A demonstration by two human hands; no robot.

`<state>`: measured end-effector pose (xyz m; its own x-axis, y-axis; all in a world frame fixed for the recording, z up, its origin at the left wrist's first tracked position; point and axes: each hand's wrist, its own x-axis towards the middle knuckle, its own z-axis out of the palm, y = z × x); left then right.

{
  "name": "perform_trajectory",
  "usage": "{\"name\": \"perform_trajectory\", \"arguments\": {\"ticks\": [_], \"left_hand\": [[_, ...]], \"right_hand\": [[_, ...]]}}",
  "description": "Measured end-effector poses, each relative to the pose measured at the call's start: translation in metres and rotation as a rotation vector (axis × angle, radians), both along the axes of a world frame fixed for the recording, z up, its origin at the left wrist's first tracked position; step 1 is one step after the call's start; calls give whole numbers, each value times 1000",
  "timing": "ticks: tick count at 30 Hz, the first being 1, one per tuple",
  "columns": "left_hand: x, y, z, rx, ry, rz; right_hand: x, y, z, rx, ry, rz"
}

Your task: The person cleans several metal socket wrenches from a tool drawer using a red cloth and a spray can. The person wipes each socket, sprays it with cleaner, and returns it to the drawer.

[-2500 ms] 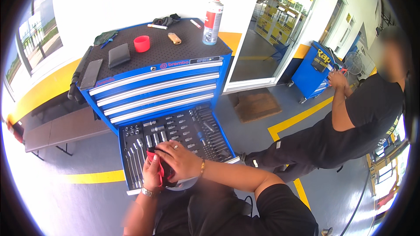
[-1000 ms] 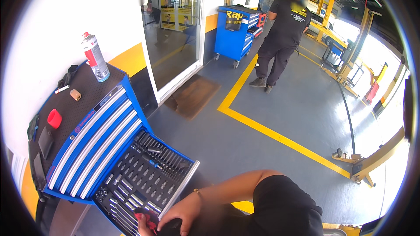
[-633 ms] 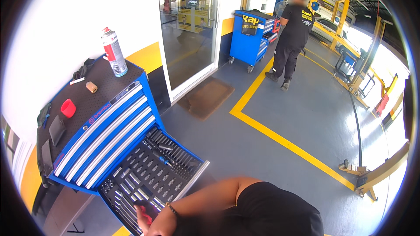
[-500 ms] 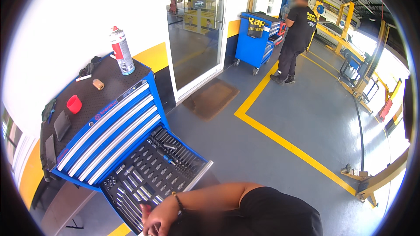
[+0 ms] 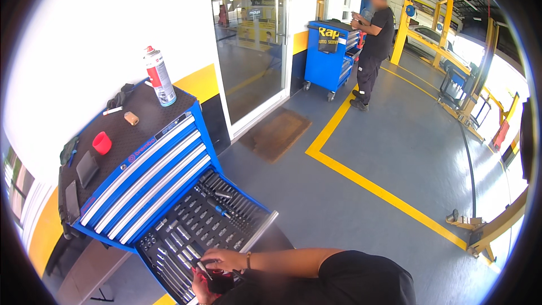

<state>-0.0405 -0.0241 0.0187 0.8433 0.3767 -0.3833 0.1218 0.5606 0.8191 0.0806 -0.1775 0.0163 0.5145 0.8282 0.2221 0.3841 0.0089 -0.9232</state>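
Over the front of an open drawer of sockets and wrenches, my two hands are close together. My left hand is closed around a black-and-red object, whose kind is hard to make out. Reaching across from the right, my right hand has its fingers closed on a slim metal piece just above that object. Rows of sockets fill the dark foam tray. A blue-handled driver lies among them. Long wrenches sit beside my left hand.
The blue tool cabinet carries a spray can, a red cup and a tan block. Beyond are a glass door, a brown mat, a second blue cabinet, a person and yellow lift posts.
My right hand has lifted slightly and moved right onto the metal piece. My left hand and the black-and-red object have come into view. The person by the far cabinet has turned and raised their hands.
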Motion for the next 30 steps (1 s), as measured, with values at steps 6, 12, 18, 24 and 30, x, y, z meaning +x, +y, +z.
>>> {"name": "perform_trajectory", "arguments": {"ticks": [6, 12, 18, 24, 30], "left_hand": [[24, -10, -3, 94, 36, 142], [15, -26, 66, 93, -42, 108], [22, -20, 116, -184, -198, -201], [17, -23, 142, -265, -257, -242], [17, -18, 171, -382, -261, -280]], "right_hand": [[-12, 5, 12, -139, -220, -54], [-15, 0, 40, -135, -242, 25], [12, -25, 81, 64, -195, -25], [19, -33, 159, -9, -211, 71], [21, -39, 192, -77, -279, 65]]}}
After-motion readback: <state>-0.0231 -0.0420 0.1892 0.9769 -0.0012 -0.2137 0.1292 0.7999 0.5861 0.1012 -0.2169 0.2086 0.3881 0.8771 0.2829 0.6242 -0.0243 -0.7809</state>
